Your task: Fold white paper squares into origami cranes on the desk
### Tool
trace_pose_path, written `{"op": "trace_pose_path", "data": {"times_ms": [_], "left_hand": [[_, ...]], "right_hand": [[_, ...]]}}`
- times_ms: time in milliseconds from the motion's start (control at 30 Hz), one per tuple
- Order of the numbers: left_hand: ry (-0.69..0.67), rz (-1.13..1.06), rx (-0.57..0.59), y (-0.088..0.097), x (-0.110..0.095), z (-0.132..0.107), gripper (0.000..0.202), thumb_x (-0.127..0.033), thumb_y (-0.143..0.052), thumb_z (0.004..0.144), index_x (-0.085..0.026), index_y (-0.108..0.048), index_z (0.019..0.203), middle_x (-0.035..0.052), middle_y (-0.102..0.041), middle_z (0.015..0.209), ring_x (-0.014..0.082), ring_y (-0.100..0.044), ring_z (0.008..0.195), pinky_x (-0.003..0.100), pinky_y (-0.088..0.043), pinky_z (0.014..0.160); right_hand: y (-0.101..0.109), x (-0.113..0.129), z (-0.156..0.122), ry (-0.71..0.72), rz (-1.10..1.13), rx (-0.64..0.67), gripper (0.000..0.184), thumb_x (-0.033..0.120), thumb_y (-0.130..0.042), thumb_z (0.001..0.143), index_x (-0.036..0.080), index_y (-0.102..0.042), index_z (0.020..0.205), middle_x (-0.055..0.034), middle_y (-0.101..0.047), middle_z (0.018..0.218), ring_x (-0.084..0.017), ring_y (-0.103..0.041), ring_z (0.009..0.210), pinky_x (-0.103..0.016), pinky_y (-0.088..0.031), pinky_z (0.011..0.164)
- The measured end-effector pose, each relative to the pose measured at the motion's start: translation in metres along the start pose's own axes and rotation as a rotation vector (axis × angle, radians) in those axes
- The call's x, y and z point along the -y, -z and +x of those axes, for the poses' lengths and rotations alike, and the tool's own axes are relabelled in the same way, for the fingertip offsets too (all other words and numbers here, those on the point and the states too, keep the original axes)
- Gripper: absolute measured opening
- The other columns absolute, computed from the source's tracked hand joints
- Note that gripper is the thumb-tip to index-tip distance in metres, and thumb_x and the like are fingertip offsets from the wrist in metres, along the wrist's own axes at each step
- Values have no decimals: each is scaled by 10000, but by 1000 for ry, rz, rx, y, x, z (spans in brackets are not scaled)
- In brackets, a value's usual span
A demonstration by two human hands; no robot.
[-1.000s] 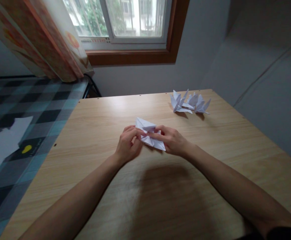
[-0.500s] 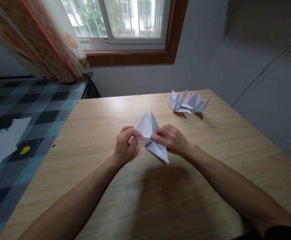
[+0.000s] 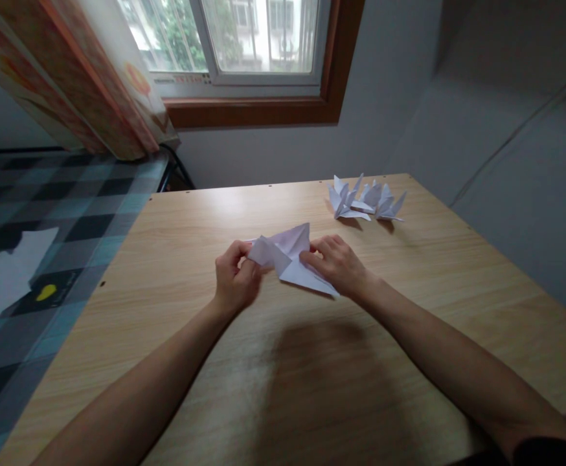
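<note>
Both hands hold a partly folded piece of white origami paper (image 3: pixel 290 257) just above the middle of the wooden table. My left hand (image 3: pixel 237 275) pinches its left side, with the fingertips partly hidden behind a fold. On the other side, my right hand (image 3: pixel 339 264) grips the paper with the thumb on top and the fingers curled behind. One peak of the paper points up near the right thumb, and a pointed flap reaches down and right beneath that hand.
Several folded white paper cranes (image 3: pixel 348 199) stand at the back right of the wooden table (image 3: pixel 205 382). White paper sheets (image 3: pixel 1 281) lie on a checked cloth (image 3: pixel 1 388) to the left. Behind are a curtain (image 3: pixel 93 84) and a window (image 3: pixel 263 39).
The left side of the paper has been bent over toward me, and its left upright peak is gone. The lower flap has swung up and right. My left hand has shifted slightly left.
</note>
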State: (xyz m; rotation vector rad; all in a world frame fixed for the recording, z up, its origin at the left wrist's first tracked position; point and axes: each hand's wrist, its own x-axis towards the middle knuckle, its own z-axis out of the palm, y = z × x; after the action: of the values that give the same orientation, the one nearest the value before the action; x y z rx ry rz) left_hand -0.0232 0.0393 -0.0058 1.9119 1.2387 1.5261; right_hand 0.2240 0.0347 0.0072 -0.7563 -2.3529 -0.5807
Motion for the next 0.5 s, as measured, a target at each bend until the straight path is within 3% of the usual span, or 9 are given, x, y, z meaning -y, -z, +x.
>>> {"op": "trace_pose_path", "data": {"times_ms": [167,400,500], "left_hand": [[176,-236,-86,0,-12,7,116,-165,-569,693,-196,-476,632,-48,-471,558,99,-430,527,218,-373,494],[266,-292,-380,-2,-11,18,117,-150,-544,597,-201,-466,668,-57,-416,567,92,-381,522,191,-315,473],[230,-312,-452,-5,-5,18,180,-156,-560,653,-212,-455,787,-64,-435,634,85,-411,547,184,-338,507]], "right_hand": [[-6,-6,-6,-203,83,-12,191,145,-525,957,222,-684,886,-62,-599,872,-219,-499,842,-361,-400,776],[-2,-11,0,-702,618,-316,103,280,-634,877,225,-636,790,-27,-629,908,-212,-576,931,-373,-453,862],[-1,-9,5,-893,806,-423,195,367,-622,887,216,-583,769,8,-603,792,-163,-564,801,-297,-448,760]]}}
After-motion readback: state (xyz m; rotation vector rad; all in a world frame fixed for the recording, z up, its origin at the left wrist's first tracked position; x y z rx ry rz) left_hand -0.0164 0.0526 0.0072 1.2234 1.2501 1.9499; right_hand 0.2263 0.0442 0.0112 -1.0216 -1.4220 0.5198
